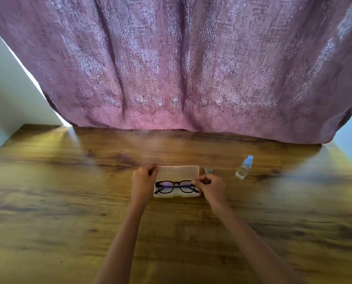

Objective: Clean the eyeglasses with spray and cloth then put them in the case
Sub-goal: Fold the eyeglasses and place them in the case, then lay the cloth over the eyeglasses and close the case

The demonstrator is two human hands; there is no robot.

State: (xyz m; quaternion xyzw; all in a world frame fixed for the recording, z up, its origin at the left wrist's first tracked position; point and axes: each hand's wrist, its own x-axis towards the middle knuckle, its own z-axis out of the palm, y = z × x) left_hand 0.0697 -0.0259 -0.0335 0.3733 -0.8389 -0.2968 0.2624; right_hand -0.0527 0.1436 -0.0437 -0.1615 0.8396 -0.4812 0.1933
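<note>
Black-framed eyeglasses (176, 186) lie folded inside an open, pale translucent case (178, 195) at the middle of the wooden table. The case's lid (179, 172) stands raised behind them. My left hand (143, 181) pinches the lid's upper left corner. My right hand (212, 188) has its fingertips closed at the right end of the glasses and the case's right edge. A small clear spray bottle (244, 167) with a blue cap stands to the right, apart from both hands. A small grey folded cloth (208, 170) lies just right of the lid.
The wooden table (68, 201) stretches wide to both sides and toward me. A purple patterned curtain (181, 68) hangs along the table's far edge. White walls flank it at left and right.
</note>
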